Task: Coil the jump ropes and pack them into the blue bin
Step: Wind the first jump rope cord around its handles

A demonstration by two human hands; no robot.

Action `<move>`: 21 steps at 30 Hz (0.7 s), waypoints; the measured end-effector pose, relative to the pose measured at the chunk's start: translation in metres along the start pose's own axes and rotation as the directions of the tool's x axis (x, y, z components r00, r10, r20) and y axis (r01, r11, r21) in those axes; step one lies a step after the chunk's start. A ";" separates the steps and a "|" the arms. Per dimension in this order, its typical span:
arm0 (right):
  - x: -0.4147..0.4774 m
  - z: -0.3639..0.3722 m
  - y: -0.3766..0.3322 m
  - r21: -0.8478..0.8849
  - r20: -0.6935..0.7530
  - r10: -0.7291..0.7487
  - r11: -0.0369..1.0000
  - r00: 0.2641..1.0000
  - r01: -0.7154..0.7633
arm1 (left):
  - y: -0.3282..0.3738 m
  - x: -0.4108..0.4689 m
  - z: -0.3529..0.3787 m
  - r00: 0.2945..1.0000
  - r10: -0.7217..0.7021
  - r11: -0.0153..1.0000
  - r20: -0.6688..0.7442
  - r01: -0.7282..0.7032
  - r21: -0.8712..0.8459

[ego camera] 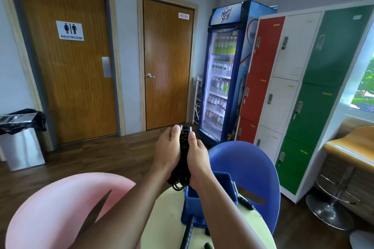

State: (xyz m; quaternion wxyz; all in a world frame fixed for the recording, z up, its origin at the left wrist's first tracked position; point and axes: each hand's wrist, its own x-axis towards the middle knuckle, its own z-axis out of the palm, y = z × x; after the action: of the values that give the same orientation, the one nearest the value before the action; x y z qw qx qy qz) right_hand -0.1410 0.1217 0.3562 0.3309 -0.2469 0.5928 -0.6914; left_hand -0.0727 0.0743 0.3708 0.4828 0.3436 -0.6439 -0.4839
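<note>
Head view: left hand (167,152) and right hand (198,160) grip a coiled rope (181,170) together, poised above the bin (192,207), not yet packed; another handle (189,232) waits on the tabletop (168,216).

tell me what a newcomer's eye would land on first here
First come the hands at centre: the left hand and right hand grip a coiled black jump rope between them, right by the blue bin. Behind, a lit drinks fridge and colourful lockers stand on the right. A restroom door is on the left.
</note>
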 end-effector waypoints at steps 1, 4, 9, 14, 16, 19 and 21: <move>-0.001 0.000 0.002 0.005 -0.001 -0.003 1.000 1.000 0.003 | -0.001 0.000 0.000 1.000 -0.001 1.000 0.008 0.001 0.013; -0.004 0.000 0.004 -0.016 -0.011 -0.022 1.000 1.000 0.021 | -0.004 0.000 -0.001 0.999 -0.035 0.999 0.013 0.035 0.022; -0.003 -0.004 -0.012 -0.084 0.029 -0.077 0.993 0.997 0.079 | 0.003 0.008 -0.003 0.979 -0.179 0.982 0.093 0.183 -0.042; 0.001 -0.015 -0.022 -0.227 0.146 -0.126 0.961 0.981 0.158 | 0.023 0.020 -0.022 0.931 -0.226 0.974 0.287 0.209 0.089; 0.003 -0.020 -0.023 -0.251 0.202 -0.115 0.954 0.973 0.165 | 0.027 0.026 -0.035 0.899 -0.235 0.970 0.369 0.191 0.151; 0.005 -0.022 -0.026 -0.285 0.297 -0.069 0.945 0.952 0.157 | 0.029 0.031 -0.046 0.862 -0.190 0.966 0.470 0.078 0.248; 0.004 -0.022 -0.027 -0.300 0.330 -0.050 0.941 0.943 0.155 | 0.029 0.033 -0.050 0.884 -0.154 0.964 0.442 0.036 0.264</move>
State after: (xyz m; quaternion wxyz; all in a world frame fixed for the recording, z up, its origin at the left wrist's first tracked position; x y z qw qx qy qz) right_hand -0.1642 0.1354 0.3790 0.3404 -0.4366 0.6226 -0.5531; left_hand -0.0343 0.0385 0.4112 0.2459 0.3085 -0.7772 -0.4902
